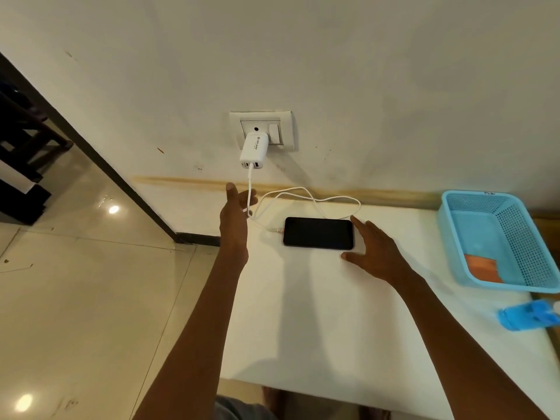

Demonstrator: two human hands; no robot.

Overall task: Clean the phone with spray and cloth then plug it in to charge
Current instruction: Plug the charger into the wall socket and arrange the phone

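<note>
Both hands open, empty: left hand (235,213) beside cable (306,194); right hand (374,248) steadying plugged phone (318,232) near bench (303,313) back edge.

You have one view only, worn on your head, looking forward and steeply down over the white table (333,313) toward the wall socket (262,130). It sits close, wide-angled, both forearms reaching in from the bottom edge.
</note>
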